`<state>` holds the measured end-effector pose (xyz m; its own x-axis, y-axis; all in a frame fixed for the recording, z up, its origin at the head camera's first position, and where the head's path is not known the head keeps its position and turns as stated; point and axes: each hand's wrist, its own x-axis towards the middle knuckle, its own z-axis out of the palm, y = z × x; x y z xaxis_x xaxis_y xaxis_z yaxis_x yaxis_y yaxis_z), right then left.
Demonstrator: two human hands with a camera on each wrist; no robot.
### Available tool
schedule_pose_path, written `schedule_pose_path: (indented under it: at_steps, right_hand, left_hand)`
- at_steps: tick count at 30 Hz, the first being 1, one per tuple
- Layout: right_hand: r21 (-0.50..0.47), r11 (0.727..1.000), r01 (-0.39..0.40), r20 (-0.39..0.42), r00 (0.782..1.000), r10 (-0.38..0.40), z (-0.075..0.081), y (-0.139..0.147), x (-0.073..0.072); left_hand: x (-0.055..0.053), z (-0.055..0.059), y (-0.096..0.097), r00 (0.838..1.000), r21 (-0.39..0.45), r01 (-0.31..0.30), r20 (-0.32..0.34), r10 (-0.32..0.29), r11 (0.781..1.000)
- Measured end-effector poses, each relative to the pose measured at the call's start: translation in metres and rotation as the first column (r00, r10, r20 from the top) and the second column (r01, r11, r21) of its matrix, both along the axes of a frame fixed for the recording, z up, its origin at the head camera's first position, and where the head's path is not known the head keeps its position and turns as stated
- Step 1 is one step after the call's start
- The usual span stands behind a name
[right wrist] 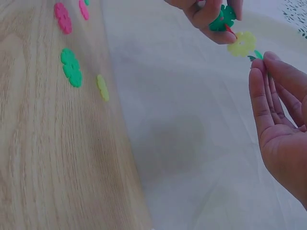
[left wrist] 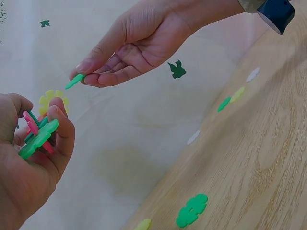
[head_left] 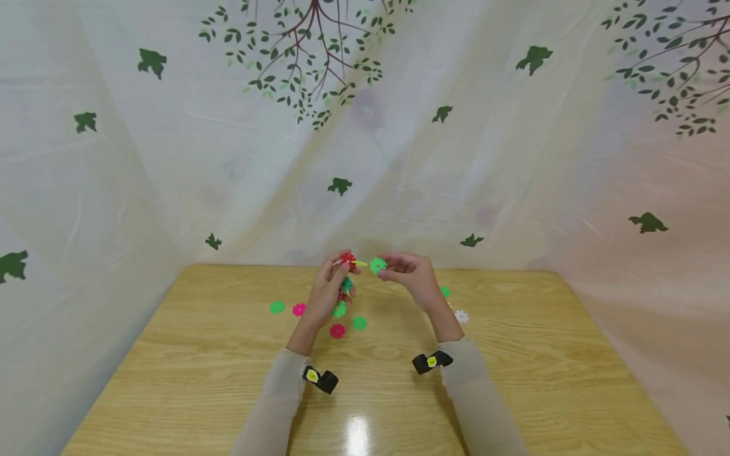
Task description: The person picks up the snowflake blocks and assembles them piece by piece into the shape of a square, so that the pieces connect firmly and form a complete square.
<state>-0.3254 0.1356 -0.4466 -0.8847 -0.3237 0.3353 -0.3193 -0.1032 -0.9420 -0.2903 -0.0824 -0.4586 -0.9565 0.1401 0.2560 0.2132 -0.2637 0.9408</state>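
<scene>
My left hand (head_left: 327, 291) grips a cluster of interlocked flower-shaped plastic discs, raised over the far part of the table. A red disc (head_left: 348, 259) and a teal disc (head_left: 346, 285) show in it, and a bright green disc (left wrist: 41, 139) faces the left wrist camera. A yellow disc (right wrist: 243, 44) sticks out of the cluster towards the right. Between thumb and fingertips, my right hand (head_left: 413, 275) pinches a single green disc (head_left: 377, 265). A small gap separates that disc from the yellow one in the head view. Fingers hide part of the cluster.
On the wooden table (head_left: 365, 386) lie loose discs: a green one (head_left: 276, 307) and a pink one (head_left: 299, 310) at left, another pink (head_left: 337, 331) and green (head_left: 359, 323) nearer, a white one (head_left: 462, 316) at right. A printed cloth (head_left: 399, 190) hangs behind the table.
</scene>
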Motion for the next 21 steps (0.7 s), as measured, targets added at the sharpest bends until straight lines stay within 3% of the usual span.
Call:
schedule_pose_path:
  at_steps: [21]
  right_hand:
    - [-0.100,0.995,-0.009,-0.007,1.000,0.008,-0.0050,-0.0046,0.0021]
  left_hand:
    - [0.0035,0.0016,0.0051,0.999,-0.043,0.045,-0.027,-0.046,0.998]
